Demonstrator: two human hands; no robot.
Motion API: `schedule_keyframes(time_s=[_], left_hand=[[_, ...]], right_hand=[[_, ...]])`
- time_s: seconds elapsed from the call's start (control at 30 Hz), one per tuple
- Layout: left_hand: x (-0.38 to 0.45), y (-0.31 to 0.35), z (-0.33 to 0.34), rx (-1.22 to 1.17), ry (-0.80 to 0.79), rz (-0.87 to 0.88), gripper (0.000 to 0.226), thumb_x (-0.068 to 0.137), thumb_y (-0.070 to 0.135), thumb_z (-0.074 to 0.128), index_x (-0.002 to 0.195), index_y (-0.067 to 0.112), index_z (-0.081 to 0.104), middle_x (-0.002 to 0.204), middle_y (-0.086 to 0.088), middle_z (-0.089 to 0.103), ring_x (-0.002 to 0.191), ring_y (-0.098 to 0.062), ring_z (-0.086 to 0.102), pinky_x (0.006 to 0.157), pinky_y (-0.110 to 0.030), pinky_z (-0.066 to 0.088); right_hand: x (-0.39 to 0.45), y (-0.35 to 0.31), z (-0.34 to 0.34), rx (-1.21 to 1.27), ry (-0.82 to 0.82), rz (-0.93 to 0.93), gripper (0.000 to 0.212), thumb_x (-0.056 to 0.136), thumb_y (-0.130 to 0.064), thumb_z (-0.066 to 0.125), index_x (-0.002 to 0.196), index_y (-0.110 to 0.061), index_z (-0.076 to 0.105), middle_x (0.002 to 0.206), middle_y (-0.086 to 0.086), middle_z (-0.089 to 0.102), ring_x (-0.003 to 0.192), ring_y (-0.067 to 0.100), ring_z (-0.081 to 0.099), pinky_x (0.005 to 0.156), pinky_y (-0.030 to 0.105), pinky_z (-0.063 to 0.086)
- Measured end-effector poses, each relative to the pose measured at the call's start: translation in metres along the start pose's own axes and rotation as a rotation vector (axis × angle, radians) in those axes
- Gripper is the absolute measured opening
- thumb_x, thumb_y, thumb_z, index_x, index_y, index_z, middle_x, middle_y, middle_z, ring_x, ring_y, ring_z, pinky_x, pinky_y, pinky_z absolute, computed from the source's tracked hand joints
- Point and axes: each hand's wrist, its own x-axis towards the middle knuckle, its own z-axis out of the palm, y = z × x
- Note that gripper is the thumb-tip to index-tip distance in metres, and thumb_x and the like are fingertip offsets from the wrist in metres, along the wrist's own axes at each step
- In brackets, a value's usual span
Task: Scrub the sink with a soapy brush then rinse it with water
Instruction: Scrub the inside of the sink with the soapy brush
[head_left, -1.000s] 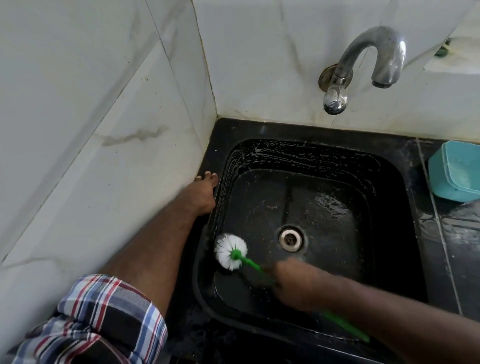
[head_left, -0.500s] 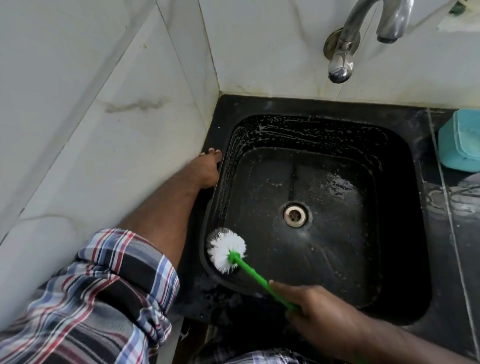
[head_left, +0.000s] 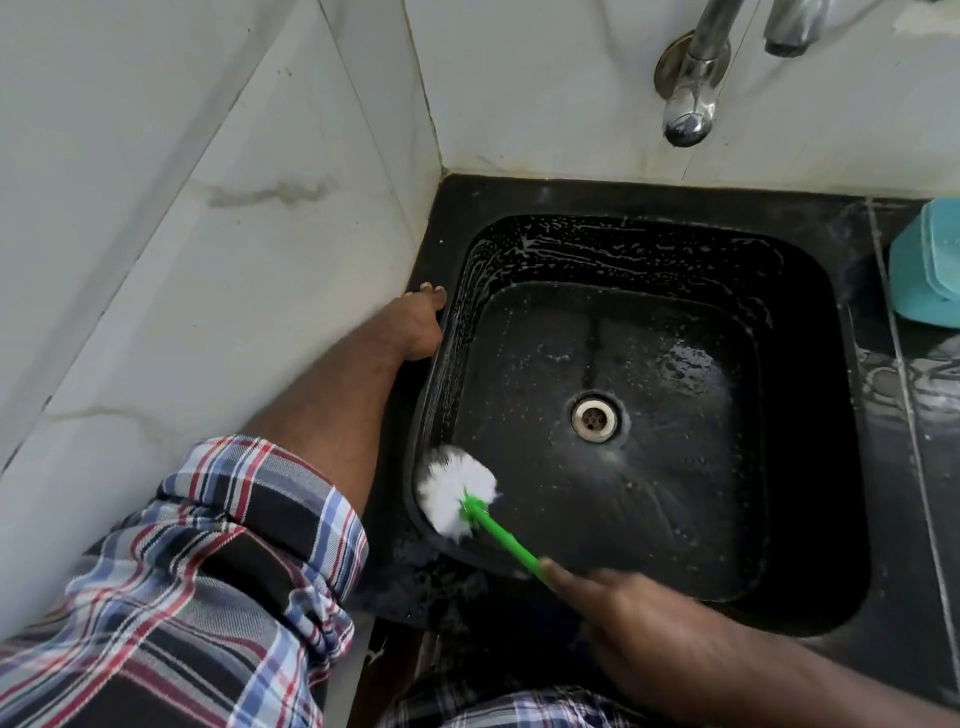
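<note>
At sink (head_left: 810, 613) near-left corner | right hand (head_left: 618, 608) grips brush (head_left: 457, 491) handle | head lies up-left of grip (left hand (head_left: 415, 325) rests flat on rim)

- No text, label, brand, number or sign can be read anywhere in the head view.
</note>
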Motion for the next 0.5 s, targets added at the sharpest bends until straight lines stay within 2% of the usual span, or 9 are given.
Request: schedule_keyframes(time_s=[0.07,0.13,0.2,0.3,0.37,0.43,0.5], left_hand=[[-0.001,0.000,0.000,0.001,0.007,-0.004,0.067,0.098,0.007,0.044,0.158,0.020,0.018,0.165,-0.003,0.008,0.150,-0.026,0.019,0.120,-0.032,0.016],[-0.002,0.002,0.000,0.002,0.010,-0.002,0.066,0.098,0.007,0.043,0.158,0.019,0.018,0.165,-0.004,0.008,0.150,-0.027,0.019,0.120,-0.033,0.016],[-0.004,0.003,0.000,0.017,0.016,-0.003,0.066,0.098,0.006,0.044,0.158,0.018,0.018,0.165,-0.005,0.008,0.149,-0.028,0.021,0.120,-0.034,0.018],[-0.004,0.003,0.000,0.016,0.015,-0.002,0.067,0.097,0.006,0.043,0.158,0.019,0.018,0.165,-0.005,0.008,0.149,-0.028,0.021,0.120,-0.034,0.019],[-0.003,0.003,0.000,0.012,0.016,-0.007,0.067,0.097,0.006,0.044,0.158,0.019,0.018,0.165,-0.004,0.008,0.149,-0.028,0.020,0.120,-0.033,0.018],[-0.002,0.002,0.000,0.009,0.010,-0.014,0.067,0.098,0.007,0.044,0.158,0.020,0.017,0.165,-0.004,0.008,0.150,-0.027,0.019,0.120,-0.033,0.017],[0.000,0.001,0.001,0.002,0.005,-0.018,0.068,0.098,0.007,0.043,0.158,0.020,0.016,0.165,-0.003,0.007,0.150,-0.027,0.019,0.120,-0.033,0.017]], right_hand=[[-0.004,0.011,-0.010,-0.049,0.002,0.013,0.070,0.089,-0.019,0.036,0.155,-0.033,0.019,0.129,0.002,0.059,0.111,0.016,0.060,0.093,0.024,0.046],[0.027,0.010,-0.024,-0.008,0.116,0.027,0.063,0.088,-0.015,0.039,0.149,-0.032,0.034,0.116,0.005,0.066,0.100,0.019,0.065,0.082,0.027,0.051],[0.075,0.011,-0.036,0.061,0.197,0.137,0.052,0.087,-0.010,0.042,0.136,-0.026,0.049,0.103,0.006,0.068,0.090,0.022,0.067,0.072,0.028,0.049],[0.133,0.020,-0.044,0.100,0.266,0.320,0.046,0.087,-0.008,0.045,0.132,-0.017,0.052,0.114,0.014,0.067,0.103,0.031,0.064,0.085,0.036,0.050],[0.134,0.020,-0.036,0.058,0.196,0.287,0.045,0.087,-0.009,0.046,0.131,-0.014,0.051,0.114,0.015,0.067,0.103,0.032,0.065,0.087,0.036,0.052],[0.104,0.013,-0.025,-0.033,0.040,0.156,0.043,0.085,-0.010,0.046,0.126,-0.017,0.054,0.108,0.012,0.069,0.098,0.030,0.067,0.083,0.034,0.055],[0.062,0.018,-0.017,-0.112,-0.125,0.040,0.050,0.084,-0.012,0.044,0.132,-0.023,0.049,0.110,0.008,0.069,0.098,0.026,0.067,0.083,0.030,0.054]])
